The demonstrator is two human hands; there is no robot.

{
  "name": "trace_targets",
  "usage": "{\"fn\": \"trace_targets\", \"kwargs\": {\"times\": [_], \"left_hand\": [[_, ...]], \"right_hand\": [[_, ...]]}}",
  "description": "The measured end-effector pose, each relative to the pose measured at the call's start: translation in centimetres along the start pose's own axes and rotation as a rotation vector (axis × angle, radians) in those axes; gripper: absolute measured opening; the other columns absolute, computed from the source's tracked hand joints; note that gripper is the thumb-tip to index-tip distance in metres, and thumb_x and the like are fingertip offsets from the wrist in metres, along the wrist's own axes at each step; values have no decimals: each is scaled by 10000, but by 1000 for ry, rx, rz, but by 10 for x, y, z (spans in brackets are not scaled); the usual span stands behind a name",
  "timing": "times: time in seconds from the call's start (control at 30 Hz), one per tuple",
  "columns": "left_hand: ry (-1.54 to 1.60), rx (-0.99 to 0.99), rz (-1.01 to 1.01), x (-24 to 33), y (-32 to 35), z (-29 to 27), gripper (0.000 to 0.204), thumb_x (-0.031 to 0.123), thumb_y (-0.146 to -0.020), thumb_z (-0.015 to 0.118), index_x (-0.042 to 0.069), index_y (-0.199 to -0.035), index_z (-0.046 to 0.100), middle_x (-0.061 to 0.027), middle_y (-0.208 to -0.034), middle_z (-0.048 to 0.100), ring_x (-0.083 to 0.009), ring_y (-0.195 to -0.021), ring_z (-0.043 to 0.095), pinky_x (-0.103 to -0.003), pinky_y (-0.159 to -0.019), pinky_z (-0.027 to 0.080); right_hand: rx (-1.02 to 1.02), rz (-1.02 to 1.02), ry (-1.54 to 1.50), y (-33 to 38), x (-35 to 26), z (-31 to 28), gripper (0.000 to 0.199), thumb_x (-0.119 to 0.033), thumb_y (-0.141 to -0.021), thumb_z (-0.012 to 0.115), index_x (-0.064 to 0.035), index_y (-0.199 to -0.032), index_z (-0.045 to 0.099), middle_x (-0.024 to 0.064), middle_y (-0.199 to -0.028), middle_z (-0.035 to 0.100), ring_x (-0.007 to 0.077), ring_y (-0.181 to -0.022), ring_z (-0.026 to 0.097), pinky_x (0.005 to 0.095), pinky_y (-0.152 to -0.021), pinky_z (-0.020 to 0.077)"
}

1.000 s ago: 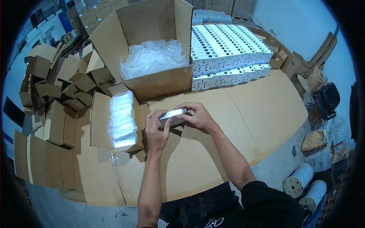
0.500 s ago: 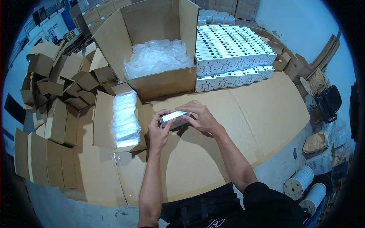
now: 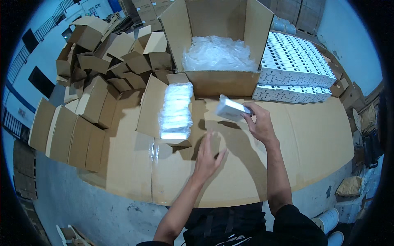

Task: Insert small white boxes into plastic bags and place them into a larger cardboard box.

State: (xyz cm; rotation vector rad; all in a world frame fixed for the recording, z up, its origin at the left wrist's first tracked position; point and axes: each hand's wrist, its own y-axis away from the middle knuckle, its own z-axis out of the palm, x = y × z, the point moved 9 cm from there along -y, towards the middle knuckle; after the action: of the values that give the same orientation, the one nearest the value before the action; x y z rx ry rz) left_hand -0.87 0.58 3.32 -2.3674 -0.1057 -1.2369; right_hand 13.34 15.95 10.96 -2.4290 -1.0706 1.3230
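Flattened cardboard covers the curved-looking table [image 3: 320, 139] before me, with brown cartons [image 3: 92, 119] heaped beyond its left side. Across it, my right forearm runs nearly straight away from my body, out of a black sleeve, and the wrist turns inward so the fingers point left. That right hand [image 3: 260, 123] is pinched on the right end of a small white box [image 3: 233, 110], thumb on the near side, fingers over the far one. I hold the box tilted above the cardboard, its shadow just below; clear film shows at its left end.

My left forearm slants up and to the right. The left hand [image 3: 208, 160] is bare of any load, fingers stretched forward and blurred, thumb spread well apart to the right. I cannot tell whether it touches the cardboard. Just left of it stands an open carton [image 3: 152, 106] holding a row of film-wrapped white packs [image 3: 176, 110].
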Motion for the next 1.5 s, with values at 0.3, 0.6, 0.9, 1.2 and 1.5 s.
{"fn": "trace_targets", "kwargs": {"times": [0.3, 0.6, 0.9, 1.2, 1.5], "left_hand": [[-311, -5, -38, 17, 95, -61, 395, 94, -831, 738, 9, -1198, 622, -141, -1222, 644, -345, -1224, 564, -451, -1060, 444], [-310, 11, -64, 15, 84, -60, 362, 113, -840, 728, 36, -1178, 624, -129, -1206, 647, -330, -1214, 568, -454, -1048, 428], [-315, 12, -80, 13, 86, -60, 374, 99, -829, 734, 51, -1185, 628, -129, -1227, 653, -339, -1236, 562, -450, -1072, 413], [-306, -2, -98, 11, 88, -59, 377, 106, -828, 732, 55, -1183, 616, -124, -1223, 647, -347, -1242, 549, -460, -1074, 408], [-305, -35, -95, 16, 83, -60, 376, 132, -846, 715, 35, -1195, 612, -125, -1247, 628, -330, -1255, 539, -465, -1072, 405]], "right_hand": [[-132, 117, -929, -6, -67, 96, 243, 53, -960, 609, 75, -1196, 555, 128, -1037, 672, 150, -957, 657, 287, -814, 567], [-109, 134, -815, -3, -64, 125, 252, 12, -963, 636, 74, -1192, 552, 148, -1033, 681, 161, -946, 669, 317, -789, 584], [-48, -377, -189, -6, -120, 98, 422, 17, -875, 705, -25, -1279, 586, 163, -1009, 665, 271, -871, 664, 381, -760, 554], [-287, -455, 29, -10, -133, 121, 657, 68, -805, 627, -154, -1418, 546, 175, -1031, 601, 344, -960, 607, 441, -828, 524], [-501, -432, 164, -33, -158, 146, 469, 11, -902, 564, -146, -1344, 567, 171, -1064, 602, 359, -1016, 619, 456, -874, 535]]}}
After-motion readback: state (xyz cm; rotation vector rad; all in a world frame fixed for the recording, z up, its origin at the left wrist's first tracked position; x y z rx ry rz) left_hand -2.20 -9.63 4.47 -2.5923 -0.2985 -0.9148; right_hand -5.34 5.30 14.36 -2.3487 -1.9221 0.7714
